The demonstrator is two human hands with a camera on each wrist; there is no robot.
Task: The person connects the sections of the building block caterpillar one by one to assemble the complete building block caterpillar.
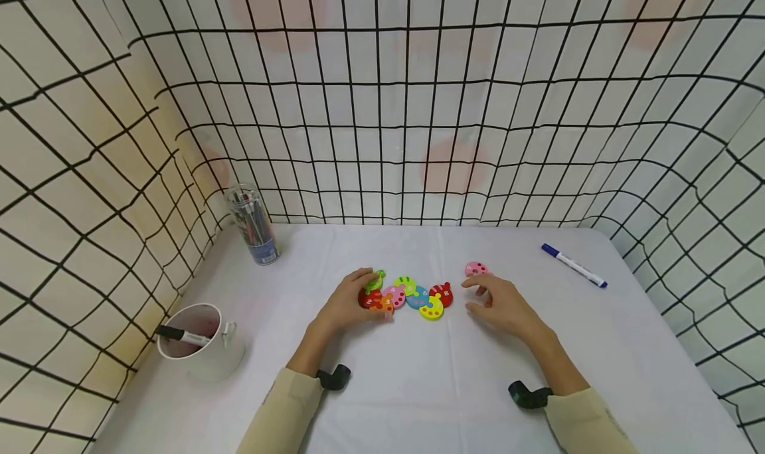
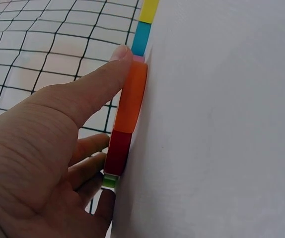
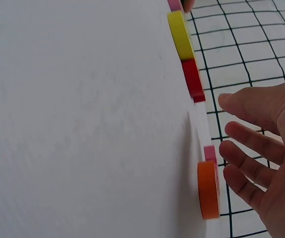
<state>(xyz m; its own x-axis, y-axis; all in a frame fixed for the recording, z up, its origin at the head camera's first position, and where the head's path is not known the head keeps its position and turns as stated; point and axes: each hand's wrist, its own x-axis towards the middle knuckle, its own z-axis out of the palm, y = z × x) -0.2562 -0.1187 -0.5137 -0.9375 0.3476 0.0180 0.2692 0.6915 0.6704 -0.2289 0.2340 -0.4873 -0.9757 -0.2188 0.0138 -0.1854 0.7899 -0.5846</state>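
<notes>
Flat, brightly coloured puzzle pieces, numbered and spotted or striped, form a wavy caterpillar-like row (image 1: 417,297) mid-table. My left hand (image 1: 346,301) holds its left end, fingers round the far side and thumb along the orange piece (image 2: 131,96). Beside that lies a red piece (image 2: 118,152), then a green one (image 2: 109,180). A red piece (image 1: 441,293) ends the row on the right. My right hand (image 1: 505,308) is apart from it, fingers loosely bent, holding nothing. Just beyond those fingers lies a loose pink piece (image 1: 475,268); an orange piece (image 3: 208,190) shows beneath them in the right wrist view.
A blue-capped marker (image 1: 575,265) lies at the back right. On the left are a white pail (image 1: 218,361) with a black marker (image 1: 182,335) inside and a clear cup (image 1: 251,225) of pens. Black wire mesh (image 1: 406,109) encloses the table's back and sides.
</notes>
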